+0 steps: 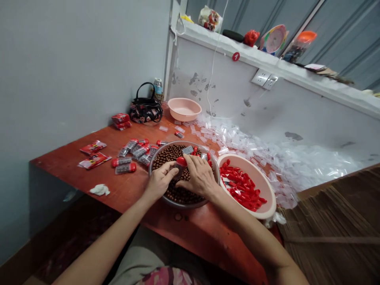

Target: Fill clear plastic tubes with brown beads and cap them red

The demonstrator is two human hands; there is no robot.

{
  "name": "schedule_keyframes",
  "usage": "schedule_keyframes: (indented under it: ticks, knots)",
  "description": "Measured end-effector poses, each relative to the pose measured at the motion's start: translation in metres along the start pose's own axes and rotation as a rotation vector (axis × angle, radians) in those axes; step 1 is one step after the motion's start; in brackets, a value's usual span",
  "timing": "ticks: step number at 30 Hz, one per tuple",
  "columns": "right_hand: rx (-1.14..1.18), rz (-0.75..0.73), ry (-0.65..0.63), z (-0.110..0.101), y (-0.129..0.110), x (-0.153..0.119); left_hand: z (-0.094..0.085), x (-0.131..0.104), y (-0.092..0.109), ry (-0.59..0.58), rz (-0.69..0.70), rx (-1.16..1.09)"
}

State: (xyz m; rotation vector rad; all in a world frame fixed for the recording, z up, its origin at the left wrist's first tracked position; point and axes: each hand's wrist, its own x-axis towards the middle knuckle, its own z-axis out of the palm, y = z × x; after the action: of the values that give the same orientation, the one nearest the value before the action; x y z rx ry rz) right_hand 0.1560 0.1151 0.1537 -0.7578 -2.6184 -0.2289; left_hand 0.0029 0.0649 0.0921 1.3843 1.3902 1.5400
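Observation:
My left hand (pixel 162 178) is closed on a small clear plastic container with a red cap (pixel 181 161), held tilted above a metal bowl (pixel 152 158) of brown beads (pixel 170 154). My right hand (pixel 201 176) reaches over the same bowl, its fingers stretched out beside the red cap and the thumb spread apart. Whether its fingertips press on the cap is hard to see. More red caps and a clear piece lie on the beads behind my fingers. Several filled containers with red caps (pixel 139 151) lie on the table left of the bowl.
A pink basin (pixel 271 198) of red caps (pixel 245 188) stands right of the bowl. Clear plastic cases (pixel 291 162) pile along the wall. Another pink basin (pixel 184 114), a handbag (pixel 146 109), red packets (pixel 93 159) and a crumpled tissue (pixel 100 190) rest on the table (pixel 68 154). Stacked cardboard (pixel 335 225) is at right.

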Motion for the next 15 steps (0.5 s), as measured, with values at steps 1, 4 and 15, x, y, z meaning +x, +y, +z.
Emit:
schedule_keyframes:
  ticks: [1,4,15]
  knots:
    - [0.005,0.025,0.018,0.005,-0.003,0.000,0.000,0.000,-0.001,0.003,-0.004,0.004]
    - [-0.005,0.058,0.076,0.019,-0.006,0.001,0.000,0.000,-0.002,0.018,-0.005,0.007]
    - [0.086,-0.027,0.037,0.024,0.000,0.006,0.002,0.001,-0.002,0.044,-0.052,-0.151]
